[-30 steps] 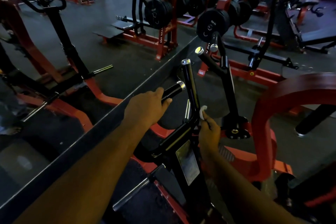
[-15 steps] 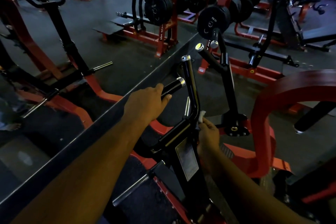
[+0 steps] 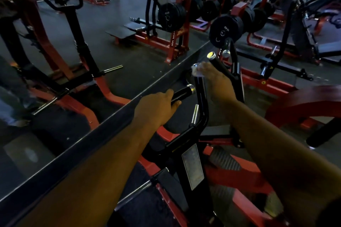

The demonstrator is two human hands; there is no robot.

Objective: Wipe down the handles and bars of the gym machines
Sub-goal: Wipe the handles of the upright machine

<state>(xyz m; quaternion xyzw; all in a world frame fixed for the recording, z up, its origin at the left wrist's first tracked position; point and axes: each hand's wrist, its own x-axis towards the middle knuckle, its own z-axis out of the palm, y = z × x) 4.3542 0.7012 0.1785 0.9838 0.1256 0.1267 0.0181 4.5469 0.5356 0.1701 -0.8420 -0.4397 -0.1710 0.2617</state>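
A black gym machine stands in front of me with chrome-capped handles. My left hand [image 3: 156, 106] grips the short black side handle [image 3: 184, 92], whose chrome end pokes out past my fingers. My right hand [image 3: 215, 81] holds a small white cloth [image 3: 196, 71] against the top of the upright black bar [image 3: 201, 101], near its chrome cap. The cloth is mostly hidden under my fingers. A second black handle [image 3: 219, 66] with a chrome end rises just right of my right hand.
A large wall mirror [image 3: 55, 79] runs along my left and reflects red machines. A loaded weight plate [image 3: 226, 30] sits just beyond the handles. A red curved frame [image 3: 302, 101] stands at right. More red racks and plates fill the background.
My right hand with the cloth has slid up the upright bar from its lower bend to near its top. My left hand has stayed on the side handle.
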